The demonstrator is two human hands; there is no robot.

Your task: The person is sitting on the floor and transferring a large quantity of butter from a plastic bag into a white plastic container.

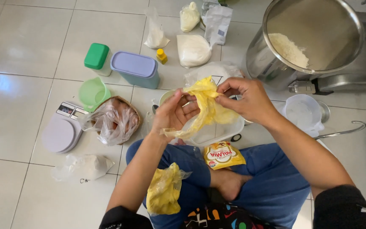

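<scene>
White floor tiles (18,46) formed the work surface, with the person seated cross-legged on them in blue trousers. Both forearms were raised over the lap and angled inward, so that the hands met above a clear plastic tub (217,129). The left hand (175,113) was turned palm up with its fingers curled, pinching the lower part of a crumpled yellow wrapper (206,106) between thumb and fingertips. The right hand (244,98) was held palm down, its thumb and forefinger closed on the wrapper's upper edge, the other fingers bent loosely. The wrapper hung stretched between the two grips, its upper corner poking above the fingers and its lower end trailing past the left palm, directly over the tub. A second yellow bag (164,193) lay on the left thigh, and a small yellow packet (223,154) rested on the lap just below the tub. Noted nearby were a steel mixing bowl (310,38) holding white powder at upper right, a kitchen scale (62,129) at left, a lilac-lidded container (135,68), and a green-lidded container (97,57).
</scene>
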